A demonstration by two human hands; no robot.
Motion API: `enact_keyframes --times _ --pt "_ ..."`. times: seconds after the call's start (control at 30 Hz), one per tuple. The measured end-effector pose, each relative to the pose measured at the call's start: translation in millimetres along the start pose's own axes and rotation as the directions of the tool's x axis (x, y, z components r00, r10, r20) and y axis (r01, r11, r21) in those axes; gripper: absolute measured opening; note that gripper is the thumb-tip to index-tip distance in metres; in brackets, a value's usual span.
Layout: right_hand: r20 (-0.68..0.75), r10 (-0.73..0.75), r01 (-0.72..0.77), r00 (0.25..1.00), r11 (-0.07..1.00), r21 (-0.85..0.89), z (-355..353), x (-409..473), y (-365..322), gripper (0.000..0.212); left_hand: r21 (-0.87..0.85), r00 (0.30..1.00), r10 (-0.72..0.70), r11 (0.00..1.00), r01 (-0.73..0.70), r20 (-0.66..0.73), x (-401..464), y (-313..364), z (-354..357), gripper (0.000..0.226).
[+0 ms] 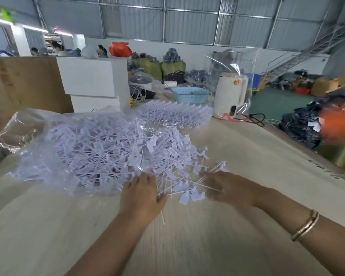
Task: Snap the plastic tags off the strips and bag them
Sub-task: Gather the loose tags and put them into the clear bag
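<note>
A big heap of loose white plastic tags (100,154) lies on and inside a clear plastic bag (28,124) spread on the table. Behind it rests a stack of uncut tag strips (175,114). My left hand (141,194) lies palm down at the near edge of the heap, its fingers over some tags and a thin white stem sticking out under it. My right hand (225,188) is blurred; it reaches into scattered tags at the heap's right edge, and its grip is unclear.
The pale wooden table (217,246) stretches toward me. At the back stand a white kettle (230,94), a blue basket (189,94), a white cabinet (92,80) and cables (255,118). Dark bundles (299,124) sit off the right edge.
</note>
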State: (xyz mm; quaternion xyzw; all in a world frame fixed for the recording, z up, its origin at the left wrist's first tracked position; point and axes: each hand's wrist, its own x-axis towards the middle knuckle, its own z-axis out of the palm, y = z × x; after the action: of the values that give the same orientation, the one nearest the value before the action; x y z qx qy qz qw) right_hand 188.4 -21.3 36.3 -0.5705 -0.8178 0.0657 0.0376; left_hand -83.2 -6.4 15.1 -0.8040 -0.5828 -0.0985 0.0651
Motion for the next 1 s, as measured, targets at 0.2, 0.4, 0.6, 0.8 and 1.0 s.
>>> enact_keyframes --times 0.2,0.4,0.6,0.8,1.0 --pt "-0.219 -0.145 0.108 0.965 0.979 -0.175 15.6 13.7 -7.1 0.027 -0.128 0.976 0.208 0.968 -0.215 -0.064 2.3 2.6 9.6 0.036" --pt "-0.439 -0.147 0.121 0.886 0.989 -0.087 13.4 27.4 -3.4 0.032 -0.208 0.969 0.23 0.947 -0.244 -0.088 1.5 -12.8 7.5 0.043" --pt "-0.012 0.029 -0.029 1.0 0.999 -0.035 0.0 24.0 42.4 0.07 -0.257 0.971 0.24 0.938 -0.231 0.003 10.0 -7.6 2.5 0.068" --pt "0.025 -0.055 0.052 0.998 0.994 0.101 -8.2 54.1 21.1 0.059 -0.218 0.942 0.257 0.953 -0.21 0.214 41.4 14.5 -3.5 0.081" --pt "-0.045 -0.105 0.103 0.993 0.993 -0.05 -1.9 56.1 -1.5 0.065 -0.345 0.936 0.272 0.92 -0.185 0.223 45.9 8.6 -1.8 0.085"
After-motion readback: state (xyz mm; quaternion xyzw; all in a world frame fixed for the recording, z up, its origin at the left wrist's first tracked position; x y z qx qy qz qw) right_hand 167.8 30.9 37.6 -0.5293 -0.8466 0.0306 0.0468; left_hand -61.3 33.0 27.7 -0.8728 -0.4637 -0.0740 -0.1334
